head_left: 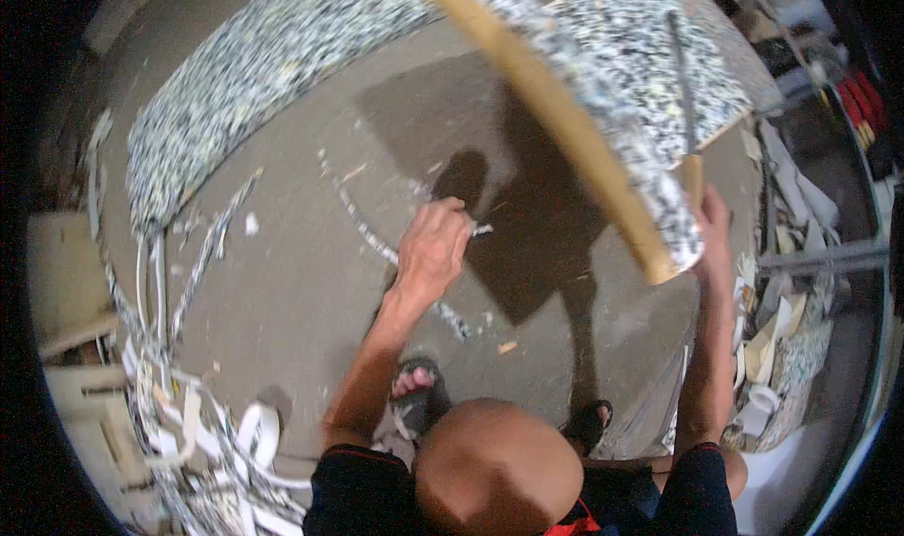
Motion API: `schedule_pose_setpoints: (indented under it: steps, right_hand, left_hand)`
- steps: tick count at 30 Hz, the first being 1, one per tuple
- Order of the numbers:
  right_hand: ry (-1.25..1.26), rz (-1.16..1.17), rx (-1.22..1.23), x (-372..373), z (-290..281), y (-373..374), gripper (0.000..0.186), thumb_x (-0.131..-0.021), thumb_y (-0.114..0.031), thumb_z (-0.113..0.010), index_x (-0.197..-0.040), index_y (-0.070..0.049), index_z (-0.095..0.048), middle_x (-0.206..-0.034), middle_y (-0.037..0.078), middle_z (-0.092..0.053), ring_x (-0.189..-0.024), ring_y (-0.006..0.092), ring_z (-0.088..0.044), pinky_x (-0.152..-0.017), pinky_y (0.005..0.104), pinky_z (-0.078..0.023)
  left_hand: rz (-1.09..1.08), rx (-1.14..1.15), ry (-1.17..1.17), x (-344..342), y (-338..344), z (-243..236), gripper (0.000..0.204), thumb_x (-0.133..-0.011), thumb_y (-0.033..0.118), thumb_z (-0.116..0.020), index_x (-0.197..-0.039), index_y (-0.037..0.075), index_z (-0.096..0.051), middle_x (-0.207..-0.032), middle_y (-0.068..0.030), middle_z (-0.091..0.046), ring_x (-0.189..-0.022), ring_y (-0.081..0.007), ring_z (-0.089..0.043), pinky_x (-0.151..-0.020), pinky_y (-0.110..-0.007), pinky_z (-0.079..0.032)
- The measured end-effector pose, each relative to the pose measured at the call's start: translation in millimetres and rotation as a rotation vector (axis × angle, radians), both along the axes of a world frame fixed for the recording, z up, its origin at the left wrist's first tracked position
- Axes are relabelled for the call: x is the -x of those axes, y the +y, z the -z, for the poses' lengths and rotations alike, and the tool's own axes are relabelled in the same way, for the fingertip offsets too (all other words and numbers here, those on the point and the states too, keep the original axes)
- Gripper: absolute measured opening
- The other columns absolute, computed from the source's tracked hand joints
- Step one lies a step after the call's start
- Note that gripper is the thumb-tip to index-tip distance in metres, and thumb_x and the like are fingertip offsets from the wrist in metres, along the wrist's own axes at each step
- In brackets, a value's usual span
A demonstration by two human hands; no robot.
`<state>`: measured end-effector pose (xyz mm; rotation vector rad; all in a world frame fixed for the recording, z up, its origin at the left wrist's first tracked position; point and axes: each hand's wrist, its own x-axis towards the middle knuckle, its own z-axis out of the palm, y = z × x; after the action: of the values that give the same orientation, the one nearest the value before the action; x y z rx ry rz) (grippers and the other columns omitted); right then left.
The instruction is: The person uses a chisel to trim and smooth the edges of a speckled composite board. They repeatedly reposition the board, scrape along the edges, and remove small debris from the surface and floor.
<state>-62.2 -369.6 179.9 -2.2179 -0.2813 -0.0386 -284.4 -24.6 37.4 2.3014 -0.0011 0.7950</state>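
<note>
My left hand (435, 244) is closed over the grey floor, and the short end of a speckled foam strip (482, 229) pokes out from its fingers. A longer curved speckled strip (360, 221) lies on the floor, passing under my left forearm. My right hand (714, 230) is closed round the wooden handle of a long-bladed knife (685, 84), its blade pointing away from me. Against that hand rests the near end of a long speckled foam slab with a tan edge (565, 127). This slab is raised, blurred by motion, and its far end leaves the view.
A long curved speckled foam sheet (254, 103) lies at the far left. Another speckled sheet (631, 51) lies at the far right. White and speckled offcuts (221, 451) pile up at the near left, with more scraps (782, 348) along the right. My sandalled feet stand close by.
</note>
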Motion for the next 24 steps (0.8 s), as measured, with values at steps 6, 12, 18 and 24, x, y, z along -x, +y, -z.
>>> schedule_pose_setpoints:
  steps: [6,12,18,24]
  right_hand:
    - [0.454,-0.149,-0.49,-26.8,-13.2,-21.0,0.045,-0.112,-0.028,-0.043,-0.141,0.006,-0.052,-0.128,0.015,-0.067,-0.11,0.0203,-0.068,-0.095,0.0361,-0.054]
    - [0.196,-0.228,-0.15,-19.7,-34.0,-4.5,0.045,-0.1,-0.013,-0.064,-0.14,0.005,-0.053,-0.128,0.014,-0.067,-0.109,0.0163,-0.065,-0.097,0.033,-0.052]
    - [0.183,-0.251,-0.158,-26.7,-31.4,-14.6,0.043,-0.101,-0.014,-0.063,-0.139,0.005,-0.054,-0.127,0.014,-0.067,-0.11,0.0166,-0.064,-0.096,0.0318,-0.052]
    - [0.299,-0.123,-0.293,-58.4,-13.5,-40.6,0.052,-0.111,-0.036,-0.043,-0.139,0.007,-0.053,-0.13,0.013,-0.068,-0.113,0.015,-0.066,-0.1,0.0326,-0.051]
  left_hand:
    - [0.163,-0.405,0.539,92.0,26.7,94.5,0.026,-0.084,0.005,-0.066,-0.11,0.004,-0.065,-0.156,-0.0168,-0.046,-0.151,-0.0394,-0.032,-0.122,-0.061,-0.027]
    - [0.26,-0.37,0.69,114.8,48.8,139.1,0.029,-0.084,0.007,-0.063,-0.112,0.008,-0.065,-0.136,-0.0173,-0.06,-0.137,-0.0349,-0.05,-0.117,-0.054,-0.036]
    - [-0.74,-0.235,0.392,178.8,224.3,34.9,0.028,-0.093,0.011,-0.058,-0.117,0.001,-0.068,-0.096,-0.0215,-0.071,-0.091,-0.0389,-0.069,-0.08,-0.05,-0.053]
    - [-0.831,-0.01,0.483,147.2,267.6,-2.7,0.035,-0.093,0.018,-0.063,-0.124,0.003,-0.068,-0.109,-0.0237,-0.073,-0.097,-0.0402,-0.071,-0.086,-0.043,-0.055]
